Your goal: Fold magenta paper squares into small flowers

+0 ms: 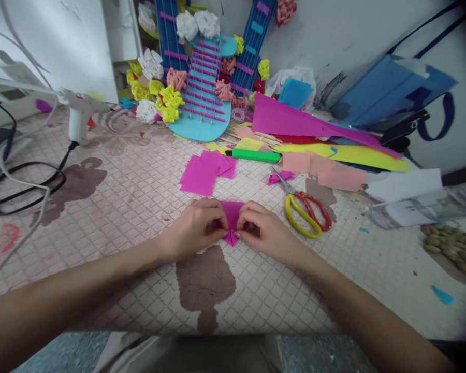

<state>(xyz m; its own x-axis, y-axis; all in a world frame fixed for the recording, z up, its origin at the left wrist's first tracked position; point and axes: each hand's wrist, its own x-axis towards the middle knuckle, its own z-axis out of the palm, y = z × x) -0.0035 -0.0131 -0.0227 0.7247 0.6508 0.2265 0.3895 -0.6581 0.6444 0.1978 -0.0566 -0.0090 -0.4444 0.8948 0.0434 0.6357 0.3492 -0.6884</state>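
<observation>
Left hand (194, 228) and right hand (275, 234) pinch, fingers (215, 212) curled.

hands: two, a left hand (202, 220) and a right hand (270, 230)
held magenta sheet (232, 210): one
loose magenta squares (199, 177): at least three, overlapping
scissors (298, 196): one pair, two handle loops
green marker (255, 155): one
glue gun (78, 120): one
dark blue panels (253, 44): two
white paper puffs (151, 64): at least four
peach paper puffs (176, 79): at least four
yellow paper puffs (171, 102): several, too crowded to count
wooden sticks (267, 137): several, exact number unclear
blue bag (384, 92): one
</observation>
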